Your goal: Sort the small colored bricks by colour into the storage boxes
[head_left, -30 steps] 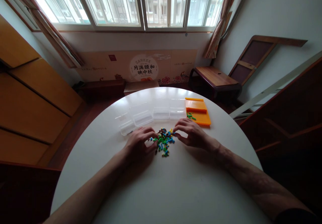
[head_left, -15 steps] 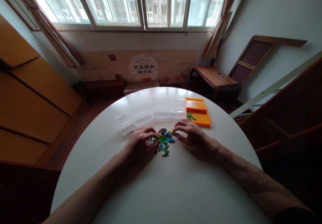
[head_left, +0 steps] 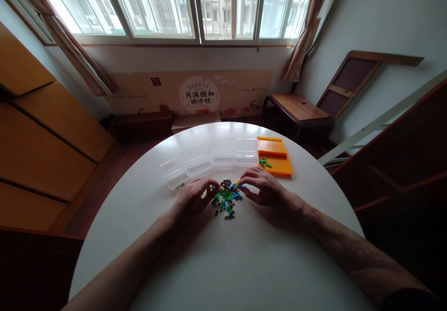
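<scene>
A loose pile of small toy building bricks (head_left: 228, 193), in green, blue, brown and yellow, lies on the white table between my hands. My left hand (head_left: 196, 195) rests at the pile's left edge, fingers curved and thumb apart from them, with nothing visible in its grip. At the right edge my right hand (head_left: 264, 186) reaches in with bent, spread fingers. Its fingertips touch or nearly touch blue and yellow bricks. Just beyond that hand stands an orange tray (head_left: 281, 165), which holds several green bricks (head_left: 264, 162).
Several clear plastic boxes with raised lids stand in a curved row behind the pile, among them a left box (head_left: 176, 179) and a middle box (head_left: 223, 158). The round white table (head_left: 223, 264) has its far edge close behind them. A wooden chair (head_left: 300, 106) stands beyond.
My left thumb has drawn back from the pile, uncovering bricks on its left side. My right hand has barely shifted, its fingers still at the pile's edge.
</scene>
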`<state>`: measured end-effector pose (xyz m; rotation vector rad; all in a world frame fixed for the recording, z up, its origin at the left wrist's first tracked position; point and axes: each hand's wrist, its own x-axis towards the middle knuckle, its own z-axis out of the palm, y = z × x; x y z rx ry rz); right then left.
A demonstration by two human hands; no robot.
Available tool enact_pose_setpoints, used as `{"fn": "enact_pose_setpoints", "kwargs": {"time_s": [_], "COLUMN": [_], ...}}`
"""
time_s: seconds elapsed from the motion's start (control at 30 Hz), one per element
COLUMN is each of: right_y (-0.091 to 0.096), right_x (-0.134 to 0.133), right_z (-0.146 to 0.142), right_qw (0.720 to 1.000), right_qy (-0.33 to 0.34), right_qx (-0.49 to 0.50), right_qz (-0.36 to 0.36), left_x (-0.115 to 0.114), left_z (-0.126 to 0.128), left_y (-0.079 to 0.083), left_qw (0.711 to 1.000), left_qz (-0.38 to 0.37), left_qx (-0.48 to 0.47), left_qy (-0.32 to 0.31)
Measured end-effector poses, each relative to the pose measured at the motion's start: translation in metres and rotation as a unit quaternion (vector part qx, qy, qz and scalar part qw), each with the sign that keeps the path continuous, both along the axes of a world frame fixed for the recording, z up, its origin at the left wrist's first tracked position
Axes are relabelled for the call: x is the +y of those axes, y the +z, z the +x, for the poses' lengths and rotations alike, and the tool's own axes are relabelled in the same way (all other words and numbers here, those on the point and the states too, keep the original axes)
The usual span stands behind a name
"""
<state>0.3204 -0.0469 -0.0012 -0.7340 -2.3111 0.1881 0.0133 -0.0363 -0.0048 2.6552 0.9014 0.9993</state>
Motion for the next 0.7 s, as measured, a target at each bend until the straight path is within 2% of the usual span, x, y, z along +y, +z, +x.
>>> {"fn": "enact_pose_setpoints", "kwargs": {"time_s": [0.3,0.5,0.7], "right_y": [-0.003,-0.012,-0.012], "right_x": [0.000,0.004,0.005], "right_z": [-0.004,-0.006,-0.008], "right_qw": [1.000,0.999,0.998], "right_qy": [0.027,0.045,0.060], "right_qx": [-0.002,-0.007,-0.013], "right_qz": [0.000,0.020,0.034], "left_x": [-0.004,-0.007,-0.007], "left_z": [0.008,0.017,0.021], "left_y": [0.004,0.006,0.009], "left_qw": [0.998,0.995,0.992], "left_qz": [-0.007,0.026,0.039], "left_qx": [-0.047,-0.043,-0.052], "left_qy": [-0.033,-0.085,-0.105]}}
